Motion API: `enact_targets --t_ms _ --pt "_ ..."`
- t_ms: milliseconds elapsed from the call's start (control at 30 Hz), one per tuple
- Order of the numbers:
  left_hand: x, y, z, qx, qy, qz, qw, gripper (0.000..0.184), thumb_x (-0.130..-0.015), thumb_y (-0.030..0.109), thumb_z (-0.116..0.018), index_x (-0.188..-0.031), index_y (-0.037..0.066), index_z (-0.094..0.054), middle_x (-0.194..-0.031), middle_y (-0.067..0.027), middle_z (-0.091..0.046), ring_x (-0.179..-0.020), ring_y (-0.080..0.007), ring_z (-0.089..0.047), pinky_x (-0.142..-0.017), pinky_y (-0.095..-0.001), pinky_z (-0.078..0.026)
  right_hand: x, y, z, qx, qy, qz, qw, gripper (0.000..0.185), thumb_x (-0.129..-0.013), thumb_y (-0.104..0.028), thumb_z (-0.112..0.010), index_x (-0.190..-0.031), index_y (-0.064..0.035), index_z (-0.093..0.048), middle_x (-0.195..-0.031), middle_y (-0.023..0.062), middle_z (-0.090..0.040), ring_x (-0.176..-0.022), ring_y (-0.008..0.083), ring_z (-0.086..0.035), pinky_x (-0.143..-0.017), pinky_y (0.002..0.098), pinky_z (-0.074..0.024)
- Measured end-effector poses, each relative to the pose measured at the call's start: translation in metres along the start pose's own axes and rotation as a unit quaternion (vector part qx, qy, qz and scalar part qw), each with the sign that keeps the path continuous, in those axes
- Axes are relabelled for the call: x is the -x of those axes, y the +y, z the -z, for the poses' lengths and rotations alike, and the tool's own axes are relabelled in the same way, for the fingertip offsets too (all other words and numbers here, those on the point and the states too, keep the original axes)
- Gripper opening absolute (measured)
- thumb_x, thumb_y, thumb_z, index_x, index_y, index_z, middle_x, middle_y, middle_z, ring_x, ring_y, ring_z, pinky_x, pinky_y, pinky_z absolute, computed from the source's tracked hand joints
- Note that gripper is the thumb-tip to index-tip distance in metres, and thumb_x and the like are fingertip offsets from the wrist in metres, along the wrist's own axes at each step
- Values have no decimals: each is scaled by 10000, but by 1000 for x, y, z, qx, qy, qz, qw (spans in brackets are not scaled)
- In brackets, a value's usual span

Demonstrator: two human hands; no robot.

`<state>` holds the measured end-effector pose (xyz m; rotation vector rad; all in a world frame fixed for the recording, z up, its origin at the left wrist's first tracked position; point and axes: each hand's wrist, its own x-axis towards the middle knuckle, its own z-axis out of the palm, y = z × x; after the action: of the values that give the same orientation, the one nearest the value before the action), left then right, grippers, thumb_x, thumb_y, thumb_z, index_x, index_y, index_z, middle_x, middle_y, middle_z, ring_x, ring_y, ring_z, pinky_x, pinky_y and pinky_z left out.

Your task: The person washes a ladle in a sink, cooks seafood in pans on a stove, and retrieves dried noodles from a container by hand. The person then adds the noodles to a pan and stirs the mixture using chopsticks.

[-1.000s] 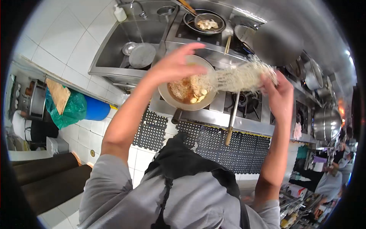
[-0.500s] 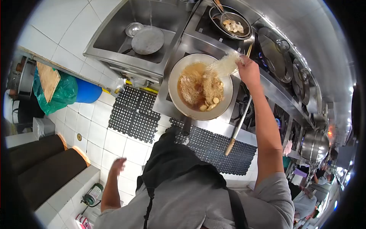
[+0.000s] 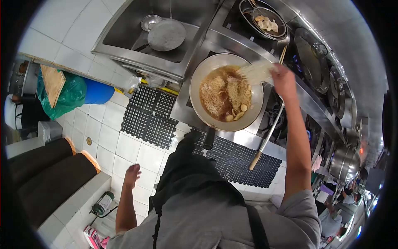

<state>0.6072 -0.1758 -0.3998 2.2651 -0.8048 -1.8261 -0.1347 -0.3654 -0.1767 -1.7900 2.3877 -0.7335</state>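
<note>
My right hand, blurred by motion, is closed on a pale, see-through bundle of thin noodles. The bundle hangs over the upper right rim of a large wok. Inside the wok, thin noodles lie in brown liquid, with pale round slices at their lower right edge. The wok's black handle points toward my body. Away to the lower left, my left hand hangs above the tiled floor, fingers loosely extended and holding nothing.
A long wooden-handled tool lies across the stove, right of the wok. At the back, a strainer holds pale pieces. The sink contains a pan under running water. Black rubber mats cover part of the floor.
The view has shifted slightly, so the wok and stove appear farther right. My right hand still grips the noodle bundle. Noodles in the wok look spread wider. My left hand has risen slightly.
</note>
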Motion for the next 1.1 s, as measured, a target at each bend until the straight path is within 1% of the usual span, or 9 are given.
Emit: enact_targets --t_ms 200,433,567,667,800,833,933,1033,1100 --pt "-5 69 -18 -22 -37 -54 998 515 -994 420 -655 -1387 93 -590 -1253 -44 -676 -1091 -212 -651 -910 -411 -496 19 10 -79 21 -48 -74 996 336 -887 -233 -696 -1177 -64 -711 -1029 264 -714 -960 430 -699 -860 475 -560" --pt "-14 4 4 -32 -28 54 998 464 -1012 361 -622 -1407 126 -560 -1259 -43 -669 -1051 -221 -661 -875 -413 -504 28 16 -85 61 3 -49 997 347 -852 -234 -706 -1134 -32 -709 -1035 253 -709 -949 452 -681 -856 512 -559" --pt "-11 -33 19 -32 -14 137 990 475 -964 379 -652 -1371 145 -576 -1209 -43 -657 -1007 -216 -653 -838 -423 -490 45 12 -134 141 -132 -63 979 320 -865 -240 -697 -1146 -87 -716 -1065 232 -697 -996 448 -675 -873 513 -552" --pt "-4 -38 23 -27 -7 134 991 479 -969 368 -652 -1380 135 -572 -1255 -50 -652 -1035 -235 -656 -859 -430 -490 54 15 -134 177 12 -9 984 290 -866 -243 -700 -1103 -76 -719 -1113 226 -684 -1046 440 -645 -941 503 -523" --pt "-3 -22 21 -15 -12 92 996 467 -986 350 -640 -1391 129 -566 -1324 -68 -644 -1074 -251 -657 -877 -433 -490 50 5 -113 73 2 -70 995 391 -866 -233 -708 -1181 -12 -639 -1105 229 -680 -1065 418 -633 -957 502 -507" --pt "-6 -15 17 -14 -18 80 997 464 -990 347 -636 -1394 128 -564 -1341 -73 -640 -1084 -255 -656 -880 -433 -490 48 -5 -112 54 -60 -178 981 451 -867 -246 -710 -1246 -31 -594 -1080 241 -682 -1054 414 -641 -941 505 -510" --pt "-14 5 7 -16 -20 65 998 454 -1003 339 -621 -1401 130 -559 -1357 -78 -634 -1114 -269 -650 -899 -443 -489 55 0 -146 97 -110 -161 976 477 -869 -266 -721 -1280 -63 -589 -1159 245 -659 -1109 413 -616 -962 518 -489" --pt "-16 26 0 -42 -40 55 997 441 -1018 339 -589 -1407 134 -553 -1356 -73 -634 -1136 -268 -642 -916 -443 -486 72 -22 -135 196 -46 -74 977 542 -856 -302 -750 -1323 -79 -588 -1266 231 -613 -1188 413 -570 -1003 526 -458" --pt "-12 39 -1 -69 -51 36 996 439 -1028 339 -565 -1420 141 -543 -1359 -73 -632 -1151 -266 -636 -922 -440 -484 91 -24 -101 164 25 -82 983 570 -847 -306 -761 -1346 -89 -590 -1317 223 -583 -1228 414 -540 -1035 526 -436"
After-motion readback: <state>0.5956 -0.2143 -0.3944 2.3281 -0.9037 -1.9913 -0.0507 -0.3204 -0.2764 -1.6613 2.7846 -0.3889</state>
